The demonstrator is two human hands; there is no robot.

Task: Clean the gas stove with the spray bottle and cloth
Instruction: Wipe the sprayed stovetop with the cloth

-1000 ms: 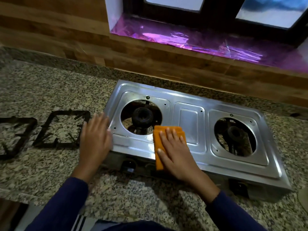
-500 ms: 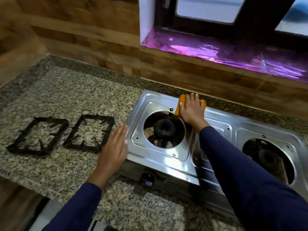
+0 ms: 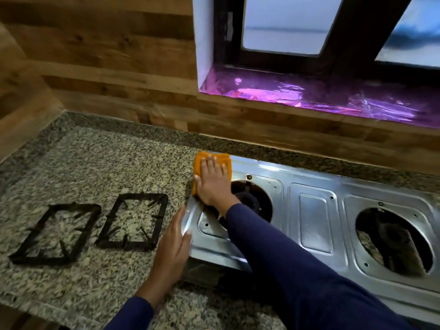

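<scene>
Right hand (image 3: 213, 184) presses the cloth (image 3: 198, 165) flat on the back left corner of the stove (image 3: 312, 210), fingers (image 3: 212, 163) straight and close together. Left hand (image 3: 172, 246) lies flat against the left edge, fingers straight too.

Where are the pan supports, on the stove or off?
Off: both pan supports lie on the counter left of the stove; its burners are uncovered.

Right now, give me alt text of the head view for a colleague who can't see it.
The right hand presses an orange cloth flat on the back left corner of a two-burner stove, while the left hand rests open against the stove's left edge. Two black grates lie on the granite counter to the left; no spray bottle is in view.
</scene>
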